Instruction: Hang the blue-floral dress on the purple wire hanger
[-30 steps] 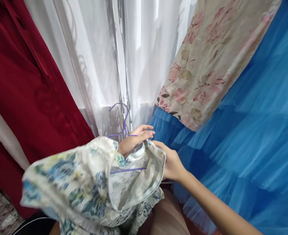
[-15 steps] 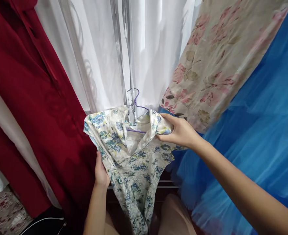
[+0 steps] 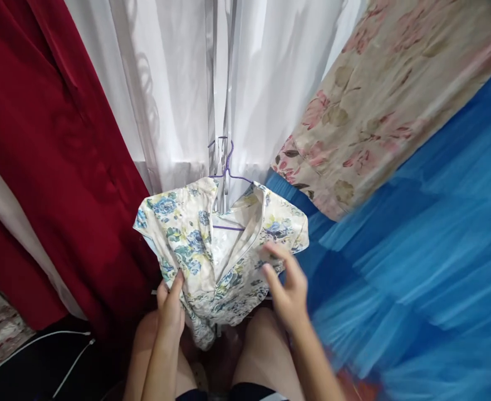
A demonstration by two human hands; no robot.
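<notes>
Left hand (image 3: 171, 309): we saw thumb and fingers pinched on the side edge of the floral garment (image 3: 191, 236).
Right hand (image 3: 289, 287): fingers parted, apparently gripping nothing; contact we could not tell.
Floral garment: we found it on the purple hanger (image 3: 227, 172), shoulders over both side edges.
Purple hanger: already inserted, we judged.
Lower cloth (image 3: 206, 333): gathered, not yet smoothed.
</notes>
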